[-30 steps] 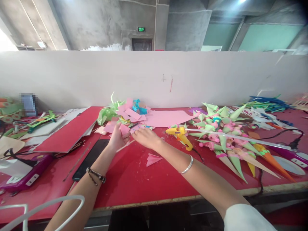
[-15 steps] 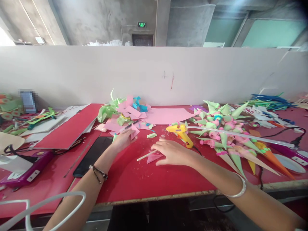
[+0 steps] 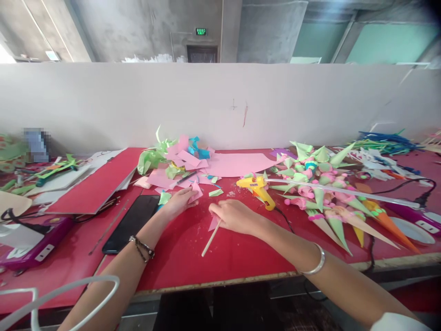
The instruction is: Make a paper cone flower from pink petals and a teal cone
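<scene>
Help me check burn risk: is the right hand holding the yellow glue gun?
No, the right hand grips a pale stick; the glue gun lies apart.

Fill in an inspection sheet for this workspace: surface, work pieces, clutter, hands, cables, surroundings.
Surface: red tabletop, fine debris near the middle.
Work pieces: pink paper piece, pale stick, yellow glue gun.
Clutter: coloured paper scraps at the back, pointed cones heaped right, black smartphone left.
Hands: left hand holds the pink paper piece; right hand holds the pale stick.
Cables: black cord at the glue gun; purple power strip far left.
Surroundings: light partition, exit sign beyond.
</scene>
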